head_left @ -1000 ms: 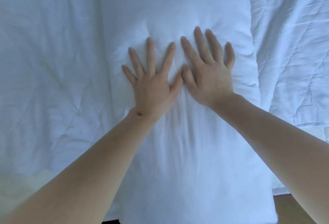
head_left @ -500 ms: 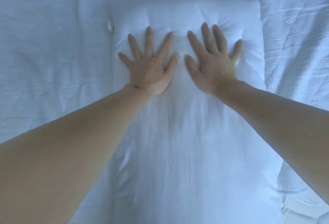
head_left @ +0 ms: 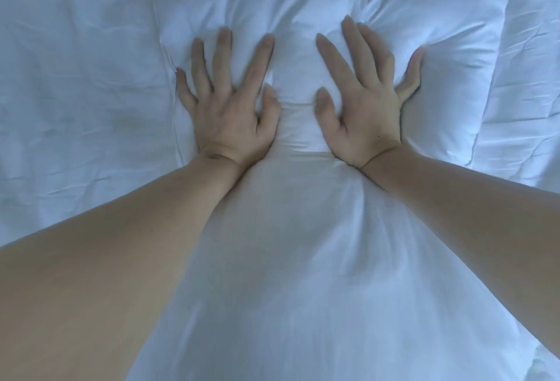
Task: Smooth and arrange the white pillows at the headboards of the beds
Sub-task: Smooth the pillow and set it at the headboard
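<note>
Pressing flat into white pillow (head_left: 303, 244): left hand (head_left: 230, 111), right hand (head_left: 363, 108), fingers (head_left: 257, 59) spread.

A white pillow (head_left: 303, 229) is being pressed down by the left hand (head_left: 230, 111) and the right hand (head_left: 363, 108) — fingers spread flat, palms sinking in — on a wrinkled white duvet (head_left: 75, 77).

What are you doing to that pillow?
A person is smoothing a white pillow that lies on a bed with a wrinkled white cover. The left hand and the right hand press down flat on it side by side, fingers spread, a gap between them. The pillow is dented under the palms and puffs up around them.
</note>
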